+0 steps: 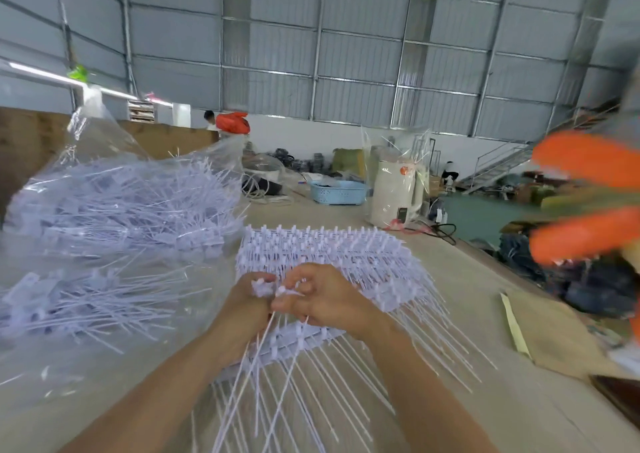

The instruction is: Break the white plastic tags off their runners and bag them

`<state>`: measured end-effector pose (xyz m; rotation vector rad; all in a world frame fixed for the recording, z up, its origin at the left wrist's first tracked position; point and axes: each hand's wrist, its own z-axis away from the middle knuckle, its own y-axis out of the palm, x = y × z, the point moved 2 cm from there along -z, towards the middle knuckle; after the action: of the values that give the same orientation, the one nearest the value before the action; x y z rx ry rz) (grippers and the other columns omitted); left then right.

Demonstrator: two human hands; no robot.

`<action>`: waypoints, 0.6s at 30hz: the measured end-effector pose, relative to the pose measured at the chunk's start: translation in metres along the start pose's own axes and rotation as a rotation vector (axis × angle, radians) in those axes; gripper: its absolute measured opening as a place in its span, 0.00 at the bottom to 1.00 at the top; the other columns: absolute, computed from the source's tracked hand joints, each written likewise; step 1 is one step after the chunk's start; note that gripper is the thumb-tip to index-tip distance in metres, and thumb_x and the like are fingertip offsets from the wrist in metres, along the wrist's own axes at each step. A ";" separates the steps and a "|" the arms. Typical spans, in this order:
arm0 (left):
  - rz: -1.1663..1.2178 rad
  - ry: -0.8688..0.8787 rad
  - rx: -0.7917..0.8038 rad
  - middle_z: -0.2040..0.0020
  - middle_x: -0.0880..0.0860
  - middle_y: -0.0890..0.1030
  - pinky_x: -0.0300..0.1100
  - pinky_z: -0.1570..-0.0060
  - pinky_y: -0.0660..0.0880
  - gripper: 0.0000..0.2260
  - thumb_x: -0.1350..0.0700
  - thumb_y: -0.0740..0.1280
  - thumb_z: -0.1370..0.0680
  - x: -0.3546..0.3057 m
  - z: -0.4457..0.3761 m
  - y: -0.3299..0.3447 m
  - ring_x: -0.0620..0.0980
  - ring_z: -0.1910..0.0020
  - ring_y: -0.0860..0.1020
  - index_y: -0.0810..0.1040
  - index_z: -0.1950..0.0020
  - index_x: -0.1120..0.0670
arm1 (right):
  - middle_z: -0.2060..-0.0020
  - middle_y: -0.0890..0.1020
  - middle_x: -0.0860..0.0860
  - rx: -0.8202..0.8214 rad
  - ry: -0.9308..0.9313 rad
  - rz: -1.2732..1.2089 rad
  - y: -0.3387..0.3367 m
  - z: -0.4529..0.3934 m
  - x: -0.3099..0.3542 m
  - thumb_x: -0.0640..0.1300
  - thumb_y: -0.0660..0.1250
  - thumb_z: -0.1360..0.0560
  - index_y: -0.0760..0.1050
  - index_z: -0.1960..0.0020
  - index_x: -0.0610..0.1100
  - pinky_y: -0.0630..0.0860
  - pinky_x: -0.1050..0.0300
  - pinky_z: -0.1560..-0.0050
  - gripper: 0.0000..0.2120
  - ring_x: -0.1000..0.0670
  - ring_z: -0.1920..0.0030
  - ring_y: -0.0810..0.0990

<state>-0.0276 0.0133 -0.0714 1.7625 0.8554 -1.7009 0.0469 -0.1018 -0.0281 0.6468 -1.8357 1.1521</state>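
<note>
The principal risk we judge at this stage is loss of loose parts: our left hand (250,300) already holds a small cluster of detached tag heads (262,287) with the fingers curled round it, and each further tag added to that cluster makes a spill onto the table (460,355) more likely. A second risk is tangling, since the long thin tails (298,380) of the tags cross one another below the hands and a pull on one tail may drag its neighbours or shift the whole stack. A third is an incomplete break, which would leave a stub of runner on the tag if the twist is made too far from the joint. Our right hand (323,302) pinches a single tag head (284,291) between thumb and curled fingers, just beside the left hand. The stack of runners (332,255) lies on the table directly beyond and beneath both hands; it appears as layered white combs, with rows of small square heads at the far edge and the tails fanning toward us. The clear plastic bag (114,189) stands open to the left, already well filled with white tags.
</note>
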 end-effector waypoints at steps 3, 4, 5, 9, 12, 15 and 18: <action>0.117 -0.068 0.069 0.74 0.53 0.77 0.33 0.80 0.65 0.04 0.67 0.66 0.27 0.005 0.000 0.004 0.45 0.81 0.70 0.76 0.58 0.59 | 0.75 0.74 0.52 -0.052 0.047 0.038 -0.005 -0.002 -0.008 0.39 0.72 0.28 0.72 0.54 0.42 0.66 0.66 0.75 0.09 0.56 0.77 0.70; 0.179 -0.120 0.080 0.76 0.54 0.76 0.31 0.82 0.63 0.04 0.67 0.65 0.27 0.005 -0.001 0.005 0.45 0.83 0.68 0.77 0.61 0.61 | 0.75 0.74 0.53 -0.064 0.057 0.011 -0.008 -0.003 -0.010 0.37 0.71 0.28 0.72 0.54 0.43 0.67 0.66 0.75 0.08 0.56 0.76 0.70; 0.225 -0.173 0.084 0.77 0.55 0.75 0.30 0.83 0.61 0.06 0.66 0.65 0.27 0.004 -0.001 0.006 0.46 0.85 0.66 0.77 0.64 0.62 | 0.76 0.74 0.55 -0.065 0.062 -0.012 -0.010 -0.003 -0.012 0.36 0.70 0.27 0.72 0.54 0.43 0.67 0.65 0.74 0.08 0.55 0.76 0.70; 0.345 -0.294 0.193 0.74 0.57 0.71 0.28 0.83 0.58 0.11 0.52 0.69 0.26 0.000 0.001 0.008 0.46 0.85 0.61 0.79 0.61 0.60 | 0.68 0.77 0.49 -0.026 0.014 -0.026 -0.012 -0.004 -0.015 0.33 0.69 0.28 0.75 0.50 0.46 0.70 0.64 0.70 0.11 0.54 0.73 0.72; 0.254 -0.215 0.202 0.77 0.53 0.71 0.29 0.82 0.59 0.18 0.43 0.70 0.27 -0.003 0.005 0.004 0.45 0.85 0.62 0.79 0.67 0.57 | 0.70 0.77 0.52 -0.088 -0.035 0.012 -0.015 -0.005 -0.019 0.36 0.70 0.28 0.79 0.48 0.50 0.72 0.65 0.70 0.12 0.56 0.75 0.74; 0.090 -0.082 0.225 0.77 0.51 0.73 0.30 0.81 0.59 0.21 0.39 0.67 0.27 -0.008 0.015 0.007 0.44 0.83 0.64 0.79 0.73 0.53 | 0.71 0.77 0.56 -0.070 -0.029 0.108 -0.013 -0.006 -0.023 0.36 0.71 0.28 0.77 0.40 0.41 0.72 0.66 0.70 0.16 0.56 0.75 0.74; 0.031 0.043 0.217 0.75 0.51 0.75 0.31 0.83 0.60 0.15 0.46 0.68 0.25 -0.009 0.021 0.010 0.43 0.82 0.66 0.80 0.67 0.53 | 0.68 0.80 0.52 -0.030 -0.068 0.169 -0.008 -0.006 -0.020 0.34 0.69 0.27 0.75 0.38 0.41 0.75 0.64 0.66 0.18 0.57 0.72 0.76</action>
<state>-0.0339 -0.0099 -0.0641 1.9497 0.6784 -1.7987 0.0654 -0.1003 -0.0401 0.5278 -1.9926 1.2224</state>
